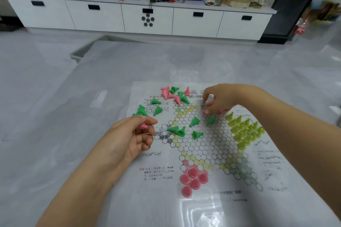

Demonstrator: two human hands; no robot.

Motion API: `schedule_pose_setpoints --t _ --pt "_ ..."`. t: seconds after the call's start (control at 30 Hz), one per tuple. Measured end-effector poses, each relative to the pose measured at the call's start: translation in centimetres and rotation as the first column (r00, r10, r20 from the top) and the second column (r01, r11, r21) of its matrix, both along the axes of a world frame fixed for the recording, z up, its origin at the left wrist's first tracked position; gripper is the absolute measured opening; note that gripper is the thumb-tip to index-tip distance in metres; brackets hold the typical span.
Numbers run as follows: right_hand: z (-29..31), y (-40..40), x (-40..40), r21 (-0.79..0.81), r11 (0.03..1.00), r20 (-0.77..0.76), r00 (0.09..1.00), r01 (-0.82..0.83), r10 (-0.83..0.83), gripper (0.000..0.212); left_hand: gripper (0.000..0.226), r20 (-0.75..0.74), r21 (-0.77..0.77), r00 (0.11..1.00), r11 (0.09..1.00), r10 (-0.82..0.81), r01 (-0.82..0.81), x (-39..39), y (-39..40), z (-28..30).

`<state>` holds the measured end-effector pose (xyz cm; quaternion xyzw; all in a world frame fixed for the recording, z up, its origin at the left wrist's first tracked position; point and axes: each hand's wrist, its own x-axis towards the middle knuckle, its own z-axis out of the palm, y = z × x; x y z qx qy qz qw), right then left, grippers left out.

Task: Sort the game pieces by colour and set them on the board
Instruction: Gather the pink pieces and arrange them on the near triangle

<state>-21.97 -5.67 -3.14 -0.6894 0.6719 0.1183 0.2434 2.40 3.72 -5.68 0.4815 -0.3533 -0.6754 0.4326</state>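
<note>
Pink pieces [193, 178]: small hollow plastic cones, prob. very light, stiff, smooth, so likely tipping or sliding easily. Best taking by narrow top w/ thumb and forefinger, setting wide base flat on a circle. Six standing already in near pink corner of board [217, 145], seen from above as discs. More pink lying mixed w/ green pieces [181, 131] at far edge, approx. a dozen green scattered across centre and left margin. Yellow pieces [243, 131] standing grouped in right corner, looking complete.

Left hand [132, 140] pinching one pink piece between thumb and finger, other fingers curled in. Right hand [219, 100] reaching over far part of board, fingers bent down around pink bits; holding or only touching, cannot tell.

Board: thin glossy sheet, probably shifting if pushed, lying on grey table [92, 97].
</note>
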Motion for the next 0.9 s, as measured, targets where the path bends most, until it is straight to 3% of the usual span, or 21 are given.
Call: schedule_pose_setpoints --t 0.23,0.37,0.5,0.6,0.73,0.8,0.9 --pt "-1.4 -0.4 0.7 -0.084 0.994 0.079 0.994 0.076 -0.070 0.014 0.023 -0.010 -0.020 1.000 1.000 -0.008 0.008 0.2 0.0 0.0" --pt "-1.7 -0.3 0.9 -0.132 0.985 0.134 0.986 0.115 -0.097 0.016 0.024 -0.015 -0.024 1.000 1.000 -0.006 0.006 0.3 -0.1 -0.1" --pt "-1.5 -0.1 0.2 -0.088 0.967 0.294 0.934 0.238 -0.203 0.015 0.024 -0.025 -0.020 1.000 1.000 -0.007 0.006 0.3 -0.1 -0.1" --pt "0.5 0.8 0.6 -0.011 0.953 0.484 0.835 0.304 -0.261 0.016 0.023 -0.070 0.009 0.997 1.000 0.013 -0.012 0.1 -0.1 -0.1" --pt "4.2 4.0 4.5 -0.061 0.987 0.720 0.691 0.146 -0.058 0.011 0.018 -0.241 0.097 0.968 0.994 0.065 -0.042 -0.8 0.0 0.1" --pt "4.5 6.5 7.5 -0.211 0.977 0.655 0.746 0.030 0.118 0.011 0.018 -0.353 0.160 0.934 0.987 0.057 0.000 -1.5 0.4 0.1" --pt "3.4 9.8 10.6 -0.468 0.877 0.422 0.846 -0.106 0.327 0.010 0.025 -0.513 0.193 0.858 0.970 -0.030 0.150 -2.4 1.1 0.2"
